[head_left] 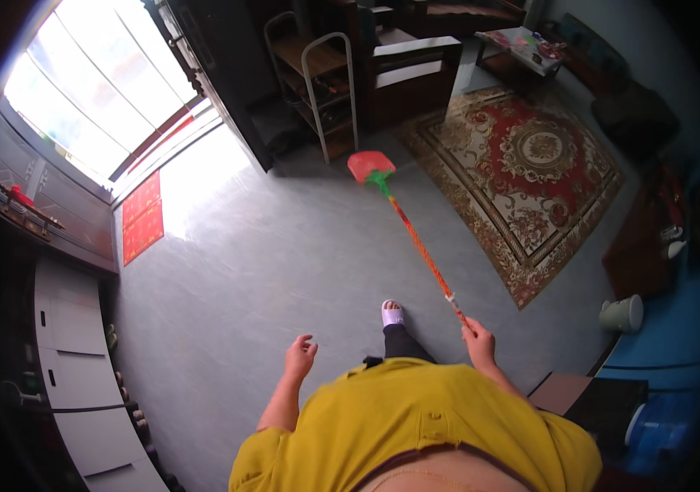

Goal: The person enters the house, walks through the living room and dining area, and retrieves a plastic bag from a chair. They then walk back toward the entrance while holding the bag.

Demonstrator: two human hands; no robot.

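Orange-red is the handle of a long tool point(422, 250), which reaches forward over the grey floor point(268, 254), left of the patterned carpet point(542, 145). At its far end there is a green collar point(378, 179) and a broad red head point(369, 166); whether this head touches the floor, I cannot tell. The right hand point(479, 343) holds the near end, with the fingers closed around the handle. The left hand point(301, 357) is over the floor, well apart from the tool, and its fingers are half bent and a little spread. Between the two hands, a foot wears a lilac slipper point(392, 315) under a dark trouser leg point(405, 343). The person wears a mustard-yellow shirt point(391, 402).

Farther out, a rack point(309, 56) with wooden shelves stands just beyond the red head. Behind the carpet is a low table point(522, 41) with things on it. To the right stands a pale bin point(622, 314). On the left side are a red mat point(143, 217), near the bright doorway point(104, 78), and a white cabinet point(79, 379).
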